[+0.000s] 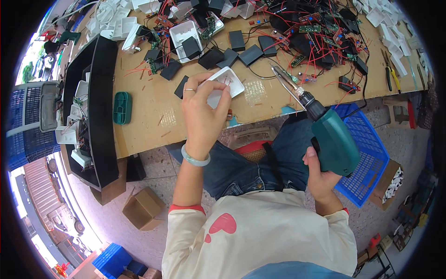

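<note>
My left hand (pixel 204 104) reaches over a small white plastic case (pixel 236 83) near the table's front edge. Its thumb and forefinger are pinched together inside the open case, beside thin reddish wires (pixel 227 80). What the fingertips hold is too small to make out. My right hand (pixel 320 176) is wrapped round the handle of a green pistol-shaped soldering gun (pixel 337 139). The gun's metal tip and thin side tube point up and left, over the table and to the right of the case, apart from it.
Black boxes (pixel 251 56), circuit boards and tangled red wires (pixel 320 44) pile across the table's back. Pliers (pixel 394 78) lie at right. A long black bin (pixel 103 111) and a green tray (pixel 122 108) stand at left. A blue crate (pixel 364 158) sits below, right.
</note>
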A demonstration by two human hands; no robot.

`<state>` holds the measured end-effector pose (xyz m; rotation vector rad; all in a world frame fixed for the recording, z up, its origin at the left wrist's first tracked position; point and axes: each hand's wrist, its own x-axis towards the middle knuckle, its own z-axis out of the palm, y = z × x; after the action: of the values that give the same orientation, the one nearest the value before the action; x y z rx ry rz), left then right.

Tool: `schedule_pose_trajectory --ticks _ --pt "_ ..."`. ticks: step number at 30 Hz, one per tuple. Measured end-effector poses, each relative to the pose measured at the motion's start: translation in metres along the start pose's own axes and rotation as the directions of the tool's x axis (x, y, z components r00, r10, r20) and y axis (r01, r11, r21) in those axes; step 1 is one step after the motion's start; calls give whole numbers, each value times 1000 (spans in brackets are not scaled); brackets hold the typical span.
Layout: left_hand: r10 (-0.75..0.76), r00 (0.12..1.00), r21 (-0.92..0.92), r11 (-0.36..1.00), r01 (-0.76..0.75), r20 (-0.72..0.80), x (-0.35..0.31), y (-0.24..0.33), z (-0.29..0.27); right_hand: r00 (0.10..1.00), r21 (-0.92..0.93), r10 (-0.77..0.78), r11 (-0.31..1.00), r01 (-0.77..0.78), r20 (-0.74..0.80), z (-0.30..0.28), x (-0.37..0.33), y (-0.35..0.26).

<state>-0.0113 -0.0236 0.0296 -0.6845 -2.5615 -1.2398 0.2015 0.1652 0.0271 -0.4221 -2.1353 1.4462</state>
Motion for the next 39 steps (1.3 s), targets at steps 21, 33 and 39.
schedule_pose_trajectory --ticks 21,33,39 --pt "135 979 168 980 -109 -151 -20 7 6 967 -135 -10 990 46 255 19 10 -14" --pt "137 980 189 976 -109 -143 -23 6 2 965 -134 14 991 22 263 22 10 -12" --pt "132 979 173 979 -105 -153 -23 0 7 973 -106 40 994 -16 226 24 6 -8"
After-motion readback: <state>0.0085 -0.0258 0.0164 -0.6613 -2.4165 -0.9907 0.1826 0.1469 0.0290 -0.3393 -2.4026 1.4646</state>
